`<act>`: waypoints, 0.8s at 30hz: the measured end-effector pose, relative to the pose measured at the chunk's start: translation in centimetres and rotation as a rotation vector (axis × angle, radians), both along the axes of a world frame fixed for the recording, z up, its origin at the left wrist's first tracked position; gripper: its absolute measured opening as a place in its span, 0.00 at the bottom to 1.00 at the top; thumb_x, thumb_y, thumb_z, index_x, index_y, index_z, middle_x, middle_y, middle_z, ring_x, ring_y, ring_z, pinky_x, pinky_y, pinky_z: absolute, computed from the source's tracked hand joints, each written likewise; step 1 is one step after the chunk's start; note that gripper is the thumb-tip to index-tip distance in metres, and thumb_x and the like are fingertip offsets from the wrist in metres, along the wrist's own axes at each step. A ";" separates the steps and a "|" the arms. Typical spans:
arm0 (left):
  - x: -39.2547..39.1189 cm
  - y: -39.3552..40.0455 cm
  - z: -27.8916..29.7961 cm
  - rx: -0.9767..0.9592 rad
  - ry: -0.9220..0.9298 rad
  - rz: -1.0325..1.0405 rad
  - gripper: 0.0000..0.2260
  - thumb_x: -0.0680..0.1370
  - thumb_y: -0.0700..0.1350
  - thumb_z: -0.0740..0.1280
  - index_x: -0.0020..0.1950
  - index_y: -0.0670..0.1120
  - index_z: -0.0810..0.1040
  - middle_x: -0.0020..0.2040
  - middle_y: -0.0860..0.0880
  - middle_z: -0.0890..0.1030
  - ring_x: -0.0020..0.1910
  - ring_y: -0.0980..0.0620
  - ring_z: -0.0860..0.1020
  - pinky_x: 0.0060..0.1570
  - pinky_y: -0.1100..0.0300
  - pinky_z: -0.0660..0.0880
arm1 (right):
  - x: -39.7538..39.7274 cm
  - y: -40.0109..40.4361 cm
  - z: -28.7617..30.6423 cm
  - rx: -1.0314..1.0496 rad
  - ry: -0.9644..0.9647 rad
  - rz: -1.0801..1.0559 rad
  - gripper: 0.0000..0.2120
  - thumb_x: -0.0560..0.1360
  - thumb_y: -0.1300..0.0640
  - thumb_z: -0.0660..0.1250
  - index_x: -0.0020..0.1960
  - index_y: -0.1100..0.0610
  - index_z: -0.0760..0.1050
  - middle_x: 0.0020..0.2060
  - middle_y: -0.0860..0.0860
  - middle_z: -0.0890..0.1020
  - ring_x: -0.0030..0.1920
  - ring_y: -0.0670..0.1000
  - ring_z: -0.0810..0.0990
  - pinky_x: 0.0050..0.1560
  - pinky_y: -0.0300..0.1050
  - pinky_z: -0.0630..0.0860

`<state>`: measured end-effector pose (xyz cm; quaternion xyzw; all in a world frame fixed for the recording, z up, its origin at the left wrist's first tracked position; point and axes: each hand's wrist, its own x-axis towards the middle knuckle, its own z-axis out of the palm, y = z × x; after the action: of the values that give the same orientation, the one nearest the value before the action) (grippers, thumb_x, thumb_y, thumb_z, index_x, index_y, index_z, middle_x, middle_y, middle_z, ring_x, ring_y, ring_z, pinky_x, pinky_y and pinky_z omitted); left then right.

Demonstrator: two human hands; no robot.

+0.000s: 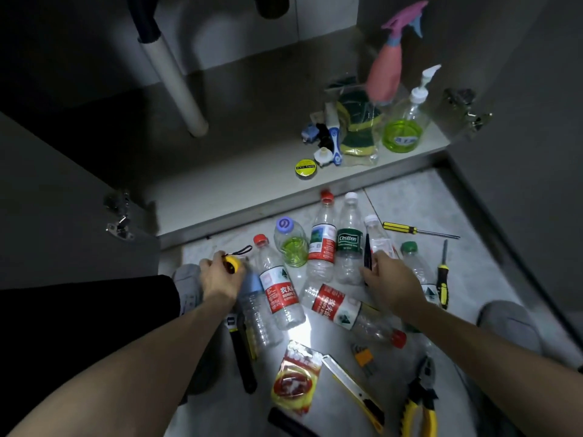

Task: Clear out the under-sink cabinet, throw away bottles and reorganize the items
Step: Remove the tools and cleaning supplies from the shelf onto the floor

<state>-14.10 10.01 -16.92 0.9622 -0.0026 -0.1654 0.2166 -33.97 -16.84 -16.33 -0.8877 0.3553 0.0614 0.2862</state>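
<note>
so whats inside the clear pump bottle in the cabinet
The pump bottle holds a shallow layer of bright green liquid at the bottom; the rest looks empty. A label hides part of the lower front, and the pink spray bottle stands beside it.

Empty plastic bottles lie clustered on the floor in front of the open cabinet (284, 184). Red-label bottle (279, 290) lies cap toward the cabinet; second red-label bottle (350, 312) lies crosswise, red cap to the right. Green-label bottle (348, 244) and red-capped bottle (322, 244) sit side by side. Small bottle with green liquid (291, 244) just beside them. Inside the cabinet, right end: pink spray bottle (386, 70), pump bottle (405, 124) with green liquid, tape roll (305, 169).
</note>
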 end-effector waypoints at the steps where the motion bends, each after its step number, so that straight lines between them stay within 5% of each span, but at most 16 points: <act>1: 0.3 -0.1 -0.3 0.031 0.029 0.019 0.27 0.76 0.53 0.70 0.71 0.43 0.71 0.65 0.36 0.69 0.63 0.34 0.72 0.64 0.49 0.71 | -0.7 0.2 -0.3 -0.012 0.043 -0.002 0.12 0.79 0.45 0.64 0.50 0.54 0.73 0.38 0.49 0.77 0.39 0.52 0.78 0.38 0.47 0.74; 7: 1.7 -1.0 -1.5 0.154 0.127 0.014 0.21 0.81 0.50 0.62 0.68 0.38 0.73 0.66 0.33 0.72 0.65 0.33 0.72 0.63 0.49 0.69 | -1.7 0.6 -0.6 -0.015 0.081 0.008 0.15 0.78 0.45 0.66 0.56 0.55 0.74 0.46 0.54 0.82 0.44 0.55 0.80 0.40 0.45 0.73; 13: 1.7 -1.6 -1.6 0.144 0.166 -0.034 0.19 0.80 0.49 0.61 0.65 0.38 0.75 0.64 0.35 0.75 0.61 0.34 0.75 0.61 0.46 0.74 | 1.4 -0.8 1.0 -0.065 0.073 0.024 0.12 0.81 0.49 0.58 0.42 0.53 0.71 0.36 0.51 0.79 0.38 0.56 0.79 0.37 0.46 0.72; 17: 2.2 -2.4 0.1 0.035 0.021 -0.036 0.17 0.79 0.48 0.65 0.66 0.44 0.77 0.63 0.40 0.78 0.62 0.39 0.76 0.60 0.49 0.74 | 5.5 -2.7 3.7 -0.027 -0.023 -0.017 0.13 0.82 0.52 0.58 0.40 0.52 0.74 0.35 0.50 0.79 0.39 0.57 0.80 0.35 0.46 0.74; 22: 4.2 -5.6 3.8 -0.118 -0.213 -0.147 0.07 0.78 0.46 0.64 0.53 0.51 0.79 0.53 0.48 0.82 0.50 0.47 0.79 0.49 0.55 0.76 | 11.5 -4.9 7.7 -0.006 -0.164 -0.015 0.11 0.81 0.52 0.59 0.49 0.53 0.79 0.45 0.54 0.84 0.47 0.58 0.80 0.47 0.52 0.79; 24: 5.6 -7.9 5.1 -0.221 -0.227 -0.207 0.07 0.77 0.44 0.64 0.52 0.51 0.80 0.53 0.50 0.83 0.51 0.48 0.80 0.52 0.54 0.77 | 13.8 -5.7 8.7 -0.006 -0.192 0.049 0.09 0.81 0.53 0.60 0.53 0.51 0.79 0.49 0.51 0.84 0.49 0.56 0.80 0.49 0.51 0.78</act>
<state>-8.46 2.13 -11.79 0.9396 -0.1442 -0.0757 0.3009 -20.17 -22.59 -7.60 -0.8988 0.3047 -0.0178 0.3147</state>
